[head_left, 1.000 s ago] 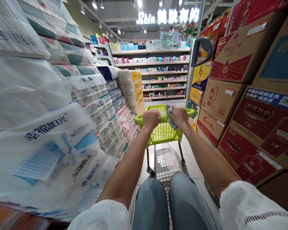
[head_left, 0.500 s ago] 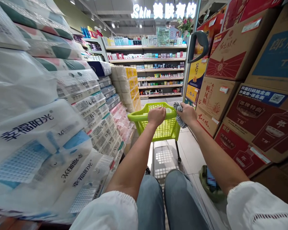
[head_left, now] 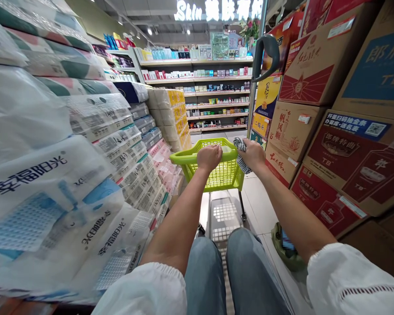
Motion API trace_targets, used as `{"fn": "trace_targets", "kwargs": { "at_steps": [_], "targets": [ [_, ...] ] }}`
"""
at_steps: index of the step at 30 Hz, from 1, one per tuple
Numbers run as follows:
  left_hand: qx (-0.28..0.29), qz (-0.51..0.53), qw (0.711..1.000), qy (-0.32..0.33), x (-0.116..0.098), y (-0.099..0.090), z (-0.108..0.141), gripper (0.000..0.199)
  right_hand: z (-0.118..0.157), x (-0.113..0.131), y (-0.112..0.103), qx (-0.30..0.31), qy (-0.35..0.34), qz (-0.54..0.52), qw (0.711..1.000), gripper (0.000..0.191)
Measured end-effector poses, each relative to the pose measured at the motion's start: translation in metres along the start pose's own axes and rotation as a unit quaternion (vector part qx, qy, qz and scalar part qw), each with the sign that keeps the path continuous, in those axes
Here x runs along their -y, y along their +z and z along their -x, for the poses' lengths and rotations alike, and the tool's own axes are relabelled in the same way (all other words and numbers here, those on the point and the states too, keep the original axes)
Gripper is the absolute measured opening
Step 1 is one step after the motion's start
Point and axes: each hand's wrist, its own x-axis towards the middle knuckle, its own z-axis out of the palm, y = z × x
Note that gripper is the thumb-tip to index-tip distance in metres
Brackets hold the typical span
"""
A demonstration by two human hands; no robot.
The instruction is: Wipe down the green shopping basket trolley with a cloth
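In front of my knees stands a lime-green shopping cart (head_left: pixel 221 177) on dark legs with casters. My left hand (head_left: pixel 209 157) is wrapped round the cart's green rim bar, near its middle. A grey-and-white striped cloth (head_left: pixel 241 156) is bunched in my right hand (head_left: pixel 253 154), whose fingers close on it. The cloth lies against the right side of the cart's rim and hangs down beside the basket. Part of the cart's rim is hidden behind my left fist.
Packs of tissue paper (head_left: pixel 118 144) are piled high on the left. Stacked cardboard boxes (head_left: pixel 298 124) line the right side. Shelves of small goods (head_left: pixel 197 81) stand ahead. A green bag (head_left: pixel 287 251) sits on the floor at my right. A dark grey handle (head_left: pixel 265 57) stands up beside the boxes.
The whole view has shifted slightly, so the cart and hands appear a little further left. Both hands keep their grip; the cloth stays by the right side of the rim.
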Motion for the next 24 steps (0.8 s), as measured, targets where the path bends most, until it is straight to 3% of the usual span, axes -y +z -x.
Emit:
{"fn": "trace_targets", "kwargs": {
  "at_steps": [3, 8, 12, 17, 21, 24],
  "targets": [
    [-0.013, -0.008, 1.0, 0.004, -0.002, 0.005, -0.001, 0.053, 0.007, 0.019, 0.006, 0.004, 0.0, -0.029, 1.0, 0.037],
    [-0.007, -0.021, 1.0, 0.006, 0.005, 0.008, -0.002, 0.045, 0.017, 0.049, 0.013, 0.007, -0.07, -0.049, 0.996, 0.039],
    [-0.041, 0.003, 0.998, 0.037, 0.019, 0.012, -0.002, 0.053, 0.008, 0.026, 0.005, 0.046, -0.05, -0.027, 0.997, 0.04],
    [-0.067, 0.025, 0.996, 0.055, 0.036, 0.015, -0.004, 0.055, -0.003, -0.008, -0.005, 0.026, 0.009, -0.003, 1.0, 0.042],
    [-0.048, 0.012, 0.998, 0.038, 0.039, 0.011, -0.008, 0.054, 0.001, -0.001, -0.002, 0.023, 0.009, -0.022, 0.999, 0.041],
    [-0.036, 0.02, 0.997, 0.068, 0.023, 0.01, -0.013, 0.051, 0.007, 0.014, 0.003, 0.024, -0.01, -0.037, 0.999, 0.04]
  ]
}}
